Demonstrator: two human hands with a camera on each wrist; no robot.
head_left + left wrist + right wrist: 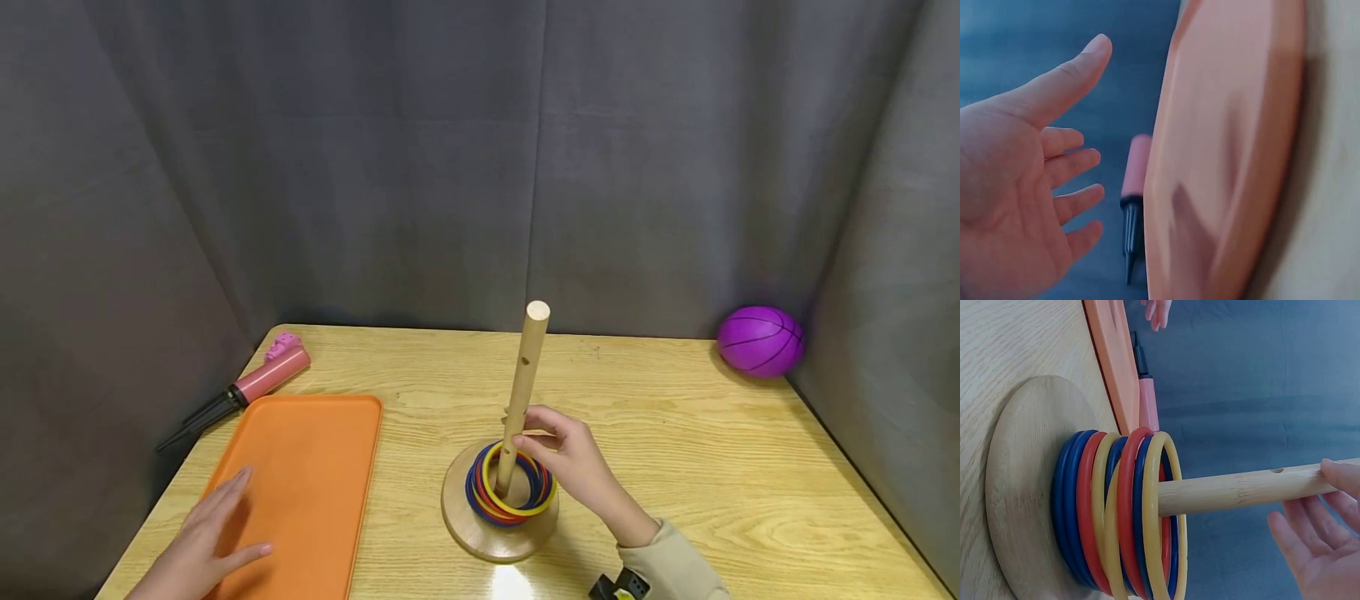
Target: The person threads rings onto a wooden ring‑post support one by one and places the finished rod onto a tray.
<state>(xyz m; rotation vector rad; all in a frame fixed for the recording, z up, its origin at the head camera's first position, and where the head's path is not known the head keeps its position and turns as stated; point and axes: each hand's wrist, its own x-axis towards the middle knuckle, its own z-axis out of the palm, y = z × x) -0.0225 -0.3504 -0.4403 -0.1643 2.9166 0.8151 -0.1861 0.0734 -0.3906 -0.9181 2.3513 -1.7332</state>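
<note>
My right hand (566, 461) grips the upright wooden peg (527, 367) partway up, thumb on one side and fingers on the other. The peg rises from a round wooden base (487, 546). Around its foot lies a stack of blue, red and yellow rings (1088, 506), just below the hand; one yellow ring leans across the others in the right wrist view. My left hand (201, 533) hovers over the left side of an orange tray (318, 467), fingers spread and nothing in it. In the left wrist view the palm of that hand (1019, 187) shows.
A pink and black hand pump (270, 375) lies at the table's left edge, beyond the tray, with a small pink object (283, 344) behind it. At the back right corner sits a purple ball (761, 341). Grey curtains (405, 167) close off the back and sides.
</note>
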